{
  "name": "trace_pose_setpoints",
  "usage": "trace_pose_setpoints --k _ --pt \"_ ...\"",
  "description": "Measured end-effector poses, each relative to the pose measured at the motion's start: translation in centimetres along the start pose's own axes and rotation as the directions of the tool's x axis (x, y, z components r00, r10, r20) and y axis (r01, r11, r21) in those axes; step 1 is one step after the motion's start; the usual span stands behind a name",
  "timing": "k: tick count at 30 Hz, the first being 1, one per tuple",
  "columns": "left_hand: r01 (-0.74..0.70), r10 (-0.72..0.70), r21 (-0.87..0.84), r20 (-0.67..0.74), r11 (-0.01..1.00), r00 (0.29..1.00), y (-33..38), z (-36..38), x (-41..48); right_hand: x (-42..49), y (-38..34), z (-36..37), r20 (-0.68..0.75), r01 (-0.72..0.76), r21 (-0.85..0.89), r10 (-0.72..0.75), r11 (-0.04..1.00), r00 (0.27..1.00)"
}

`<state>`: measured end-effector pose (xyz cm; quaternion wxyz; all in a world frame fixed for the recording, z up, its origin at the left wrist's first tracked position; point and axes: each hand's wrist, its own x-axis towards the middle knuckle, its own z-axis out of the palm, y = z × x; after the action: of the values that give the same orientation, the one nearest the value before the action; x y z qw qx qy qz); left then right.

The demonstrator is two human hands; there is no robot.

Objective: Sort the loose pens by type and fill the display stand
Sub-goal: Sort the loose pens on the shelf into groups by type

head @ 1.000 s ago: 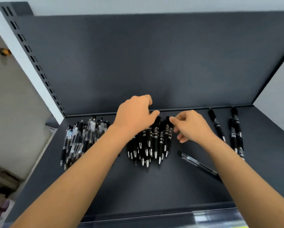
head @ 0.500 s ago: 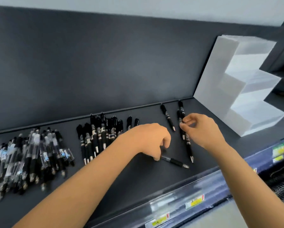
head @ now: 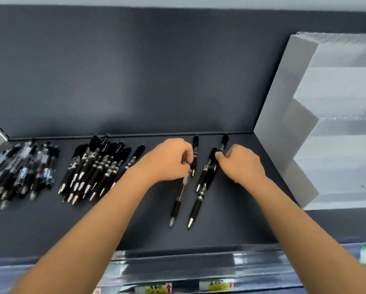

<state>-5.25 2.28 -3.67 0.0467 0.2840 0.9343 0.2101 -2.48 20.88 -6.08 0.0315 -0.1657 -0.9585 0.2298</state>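
The clear-barrelled pen lies aslant on the dark shelf, its tip toward the front edge and its upper end caught in the left hand, whose fingers are curled and pinch it near the clip. Just beside it on the right, and nearly parallel, a small group of black pens lies with silver tips pointing forward. The right hand has its thumb and forefinger closed on their cap ends, though motion blur makes it hard to say whether it pinches one pen or several. A lone black pen lies just behind the left hand's fingers, its cap near the back edge of the shelf. To the left, apart from both hands, a heap of black pens is laid roughly in one direction with tips forward. Farther left lies a separate heap of clear pens with pale labels on their barrels. The white stepped display stand sits at the right end of the shelf, near the right hand but not touching it, and its tiers rise toward the dark back panel. Along the shelf's front edge runs a clear plastic rail, with yellow price labels tucked in below.
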Motion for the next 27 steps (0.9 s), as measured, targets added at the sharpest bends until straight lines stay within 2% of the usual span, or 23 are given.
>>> trace_pose_setpoints --k 2,4,5,7,10,16,23,27 --pt "0.158 -0.162 0.062 0.061 0.985 0.985 0.3 -0.3 -0.1 1.4 -0.3 0.2 0.024 -0.005 0.036 0.004 0.999 1.0" --pt "0.266 -0.298 0.153 0.253 0.952 0.92 0.8 -0.4 -0.2 2.5 -0.6 0.2 0.043 -0.006 0.068 0.003 0.998 0.999" --pt "0.284 -0.32 0.155 0.321 0.946 0.891 1.0 -0.3 -0.3 2.9 -0.7 0.2 0.053 -0.011 0.084 0.006 0.996 0.999" --pt "0.322 -0.33 0.085 0.365 0.943 0.87 1.1 -0.3 -0.1 3.3 -0.7 -0.1 0.082 -0.037 0.113 0.028 0.993 0.996" --pt "0.368 -0.35 0.001 0.308 0.93 0.884 0.5 -0.6 0.1 3.6 -0.4 -0.5 0.122 -0.075 0.136 0.059 0.988 0.991" --pt "0.372 -0.365 -0.031 0.132 0.928 0.921 0.2 -1.0 0.8 3.5 -0.8 -1.1 0.154 -0.091 0.079 0.078 0.993 0.985" --pt "0.332 -0.315 -0.252 0.106 0.909 0.943 1.0 -1.8 0.7 3.8 -1.5 -0.7 0.205 -0.111 0.182 0.073 0.977 0.976" --pt "0.308 -0.296 -0.386 0.092 0.87 0.951 0.4 -2.2 0.2 3.8 -1.5 -1.8 0.118 -0.035 0.199 0.011 0.979 0.993"
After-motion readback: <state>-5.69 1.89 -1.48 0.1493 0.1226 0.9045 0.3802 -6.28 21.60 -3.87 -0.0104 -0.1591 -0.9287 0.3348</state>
